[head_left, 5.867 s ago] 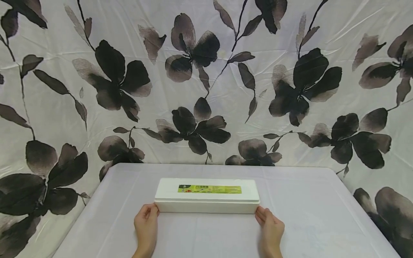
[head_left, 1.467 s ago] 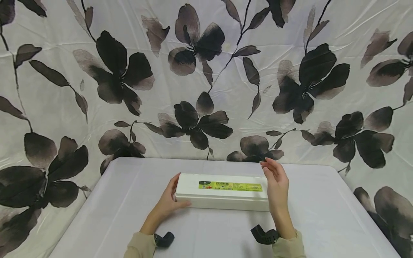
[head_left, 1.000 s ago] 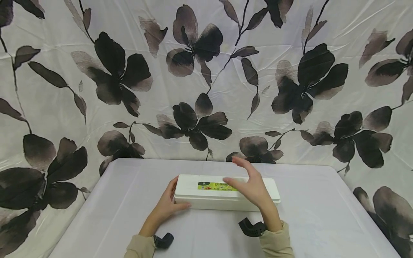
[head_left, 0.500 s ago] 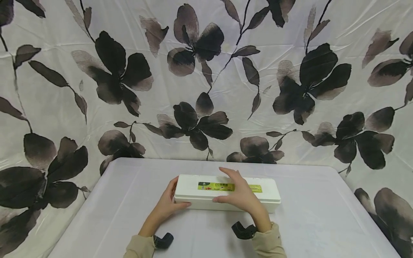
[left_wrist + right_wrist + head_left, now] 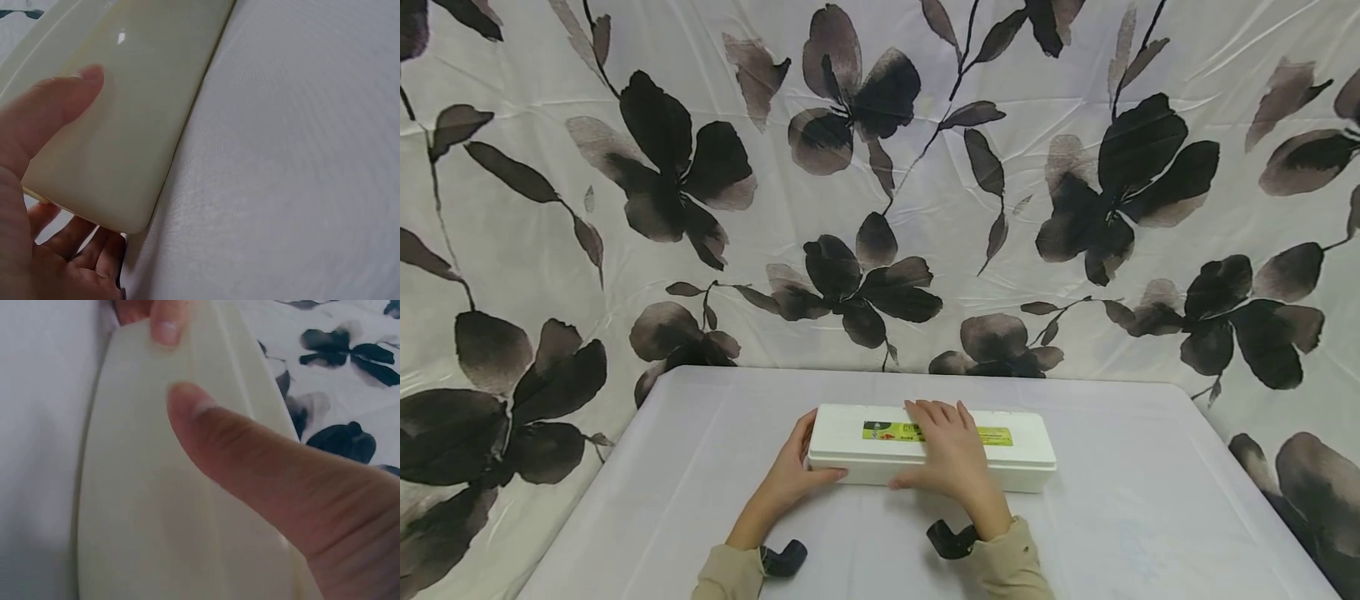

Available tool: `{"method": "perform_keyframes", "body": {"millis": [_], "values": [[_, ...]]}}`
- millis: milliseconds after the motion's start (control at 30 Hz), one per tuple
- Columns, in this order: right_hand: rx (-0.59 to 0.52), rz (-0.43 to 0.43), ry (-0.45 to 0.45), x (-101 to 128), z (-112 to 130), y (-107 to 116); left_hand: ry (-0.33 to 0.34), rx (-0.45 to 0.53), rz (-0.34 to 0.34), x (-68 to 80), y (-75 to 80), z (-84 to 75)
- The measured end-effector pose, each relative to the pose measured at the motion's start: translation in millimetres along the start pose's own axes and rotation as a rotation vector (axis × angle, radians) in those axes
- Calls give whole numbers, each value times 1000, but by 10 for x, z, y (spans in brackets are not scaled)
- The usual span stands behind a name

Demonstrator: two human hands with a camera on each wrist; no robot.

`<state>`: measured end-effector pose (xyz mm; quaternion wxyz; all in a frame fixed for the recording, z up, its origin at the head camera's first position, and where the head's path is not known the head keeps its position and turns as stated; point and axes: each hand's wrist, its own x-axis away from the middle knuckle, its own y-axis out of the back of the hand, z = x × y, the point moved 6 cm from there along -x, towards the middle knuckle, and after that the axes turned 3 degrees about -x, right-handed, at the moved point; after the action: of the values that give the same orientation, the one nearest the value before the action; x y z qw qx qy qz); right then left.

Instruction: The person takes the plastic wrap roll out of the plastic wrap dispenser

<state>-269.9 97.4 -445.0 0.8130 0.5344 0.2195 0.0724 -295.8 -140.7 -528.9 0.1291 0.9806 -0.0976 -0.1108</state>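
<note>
I am holding a long white foam box [image 5: 932, 450] that is lying flat on the counter [image 5: 1150, 517], with its length running across in front of me. My left hand [image 5: 790, 473] is gripping the left end of the box: the fingers are curling around that end wall and the thumb [image 5: 59, 103] is lying along the front side, as the left wrist view is showing. My right hand [image 5: 951, 450] is resting on top of the box, a little left of the box's middle, with the fingers lying fairly straight over the lid and covering part of the green and yellow label [image 5: 992, 436] that is running along the lid. The thumb [image 5: 250, 456] of that hand is pressing against the front side of the box, so the hand is clasping the lid edge between fingers and thumb. In the right wrist view the box's ridged lid seam is running away from the thumb toward my left thumb tip [image 5: 167, 325] at the far end.

The box is sitting nearer the back edge of the counter than the front. Behind the box, a white backdrop cloth [image 5: 880, 183] printed with large dark flowers is hanging, wrapping around both sides of the counter.
</note>
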Motion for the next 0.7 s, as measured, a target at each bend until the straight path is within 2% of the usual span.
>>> {"method": "perform_keyframes", "body": {"millis": [167,300,433,500,700], "values": [[55,-30,-27,9,18,-33,-5,-1,-5,-2,-7,10],[99,-54,-67,11,8,-44,-18,-36,-4,-3,-23,33],[124,-90,-77,10,7,-48,-3,-66,-13,3,-35,18],[132,-102,-74,6,6,-54,15,-73,-20,11,-38,-22],[147,-118,-65,-4,2,-64,23,-100,-3,74,-35,-294]]}}
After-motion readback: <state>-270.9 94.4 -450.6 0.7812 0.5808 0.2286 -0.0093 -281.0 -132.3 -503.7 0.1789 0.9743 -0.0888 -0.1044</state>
